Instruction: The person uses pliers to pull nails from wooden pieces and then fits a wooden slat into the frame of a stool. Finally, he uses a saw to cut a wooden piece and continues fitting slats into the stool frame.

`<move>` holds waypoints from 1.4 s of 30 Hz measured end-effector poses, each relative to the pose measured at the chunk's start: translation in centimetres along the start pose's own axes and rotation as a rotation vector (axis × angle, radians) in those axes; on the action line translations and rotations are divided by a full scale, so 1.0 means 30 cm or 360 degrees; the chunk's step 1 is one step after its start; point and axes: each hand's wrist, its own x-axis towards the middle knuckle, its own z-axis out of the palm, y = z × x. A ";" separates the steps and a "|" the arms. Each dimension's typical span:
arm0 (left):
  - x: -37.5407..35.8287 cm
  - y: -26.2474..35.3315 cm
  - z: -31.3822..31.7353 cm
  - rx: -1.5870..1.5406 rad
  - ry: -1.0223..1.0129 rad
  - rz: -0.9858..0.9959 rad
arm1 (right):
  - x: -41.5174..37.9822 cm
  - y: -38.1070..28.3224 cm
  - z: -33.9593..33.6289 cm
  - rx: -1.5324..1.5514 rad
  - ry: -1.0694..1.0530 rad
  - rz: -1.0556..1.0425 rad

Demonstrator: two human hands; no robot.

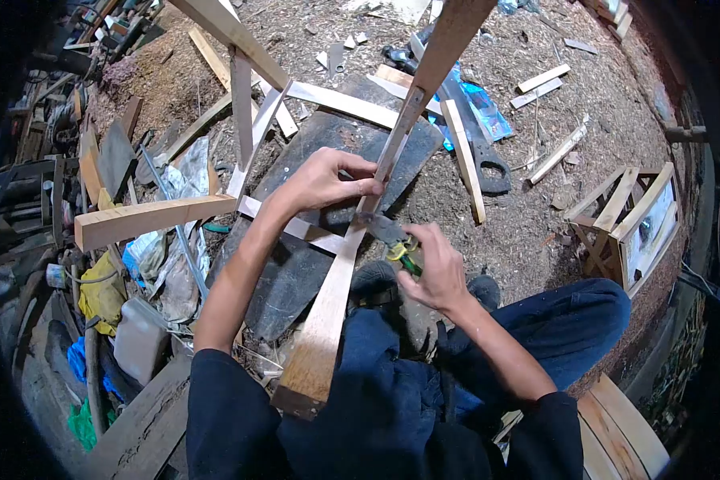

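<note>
A wooden frame [328, 312] of square legs joined by thin rails stands in front of me, one leg reaching toward my lap. My left hand [328, 180] pinches that leg around its joint, thumb and fingertips against the wood. In my right hand [440, 272] is a flat-bladed tool [388, 232] with a green and yellow handle, gripped with the fingers wrapped round it. The grey blade points left, its tip right at the leg just below my left hand. My palm hides part of the handle.
Under the frame lies a dark board [272, 296]. To the right are a hand saw [492, 168], a loose wood strip [464, 164] and a small wooden frame with a shiny panel [628, 216]. A plastic canister [140, 340] and rags [186, 176] lie left. Wood chips cover the ground.
</note>
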 end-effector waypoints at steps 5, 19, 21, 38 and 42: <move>0.015 0.027 -0.029 0.0005 -0.0151 -0.0036 | 0.046 0.027 -0.037 -0.0444 -0.0128 -0.0494; 0.025 0.046 -0.036 0.0073 -0.0209 -0.0052 | 0.103 0.029 -0.011 -0.0653 -0.0530 -0.0003; 0.030 0.044 -0.042 0.0055 -0.0202 -0.0082 | 0.107 0.005 -0.018 -0.0656 -0.0488 -0.0039; 0.026 0.041 -0.039 0.0137 -0.0219 -0.0014 | 0.097 0.040 -0.018 -0.0412 -0.0382 -0.0269; 0.032 0.051 -0.040 0.0150 -0.0212 0.0027 | 0.119 0.042 -0.032 -0.0571 -0.0515 -0.0020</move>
